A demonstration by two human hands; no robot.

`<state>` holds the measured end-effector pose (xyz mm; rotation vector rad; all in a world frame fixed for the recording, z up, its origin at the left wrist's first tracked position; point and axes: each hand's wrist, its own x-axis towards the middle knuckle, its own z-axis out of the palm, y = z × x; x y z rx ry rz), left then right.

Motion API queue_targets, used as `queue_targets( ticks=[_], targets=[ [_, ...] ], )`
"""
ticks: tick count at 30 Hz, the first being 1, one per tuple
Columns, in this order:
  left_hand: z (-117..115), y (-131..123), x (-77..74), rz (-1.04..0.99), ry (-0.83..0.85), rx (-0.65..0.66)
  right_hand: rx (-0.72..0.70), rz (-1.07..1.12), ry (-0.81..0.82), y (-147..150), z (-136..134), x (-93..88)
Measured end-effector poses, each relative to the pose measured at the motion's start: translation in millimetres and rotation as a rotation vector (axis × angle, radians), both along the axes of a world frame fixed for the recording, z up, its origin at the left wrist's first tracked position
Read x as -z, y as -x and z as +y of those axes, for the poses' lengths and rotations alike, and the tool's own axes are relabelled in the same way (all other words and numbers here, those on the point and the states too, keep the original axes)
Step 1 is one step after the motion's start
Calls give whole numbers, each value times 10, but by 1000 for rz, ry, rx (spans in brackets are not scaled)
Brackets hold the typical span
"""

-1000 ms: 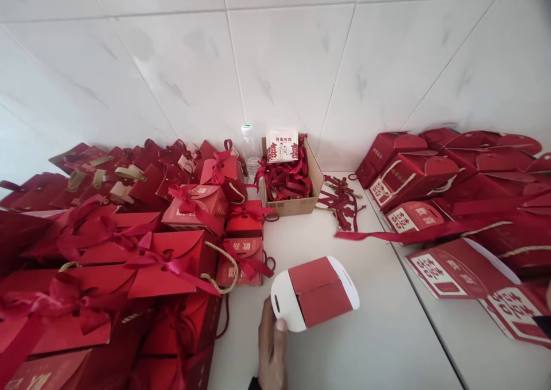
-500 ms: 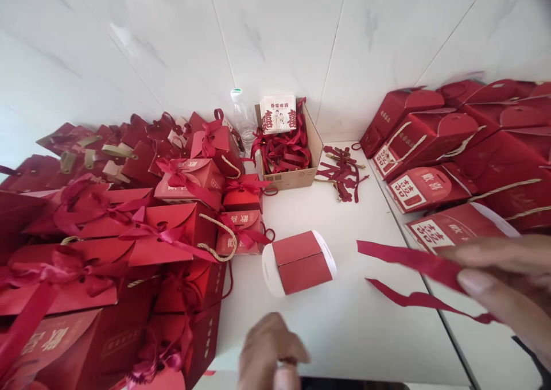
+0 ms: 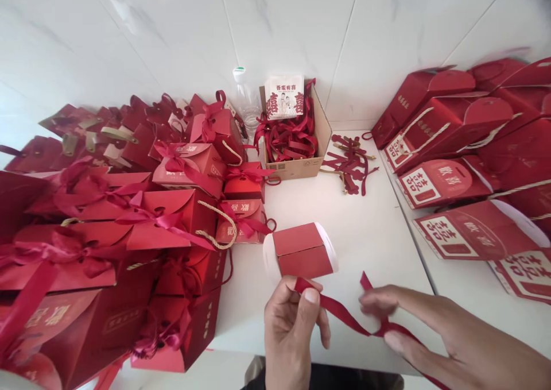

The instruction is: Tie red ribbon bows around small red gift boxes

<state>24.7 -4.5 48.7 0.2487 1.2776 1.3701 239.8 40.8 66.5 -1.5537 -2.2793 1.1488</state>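
A red ribbon (image 3: 344, 315) stretches between both my hands just above the near edge of the white table (image 3: 379, 235). My left hand (image 3: 293, 332) pinches one end of it under the thumb. My right hand (image 3: 447, 344) grips the ribbon further along with thumb and fingers, its other fingers stretched out. Just beyond the hands lies a small folded box (image 3: 300, 252), red with white rounded ends, touched by neither hand.
Many finished red gift boxes with ribbon bows (image 3: 163, 223) crowd the left side. Flat and part-folded red boxes with rope handles (image 3: 456, 149) pile up at the right. At the back stand a cardboard box of ribbons (image 3: 293, 143), a plastic bottle (image 3: 245, 100) and loose tags (image 3: 350, 163).
My left hand let go of the small box and took one ribbon end. My right hand brought the ribbon in from the right to the table's front.
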Motion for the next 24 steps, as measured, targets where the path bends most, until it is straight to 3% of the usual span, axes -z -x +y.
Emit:
queue_targets(
  ticks=[3,6,8,11,13,15,17,20,24],
  targets=[
    [-30,-80,-51,-39,-8,33,-85,55,109,152,48,-30],
    [-95,-146,-60,17,-35,91,-30,148,208,347,-3,-39],
    [-130,-148,-43,164,-65,112,13,171,310,435,-33,-43],
    [-99,-55,-30,597,-181,95,62,208,390,462,13,-58],
    [-2,51,-42,921,-326,130,151,271,370,425,98,-66],
    [132,143,-58,1172,-452,278,296,328,344,377,197,-63],
    [258,184,-57,1350,-469,457,409,354,318,345,291,-53],
    [351,156,-8,1461,-424,613,427,322,243,348,401,-36],
    [308,131,91,1468,-404,619,402,270,202,376,473,-2]
  ],
)
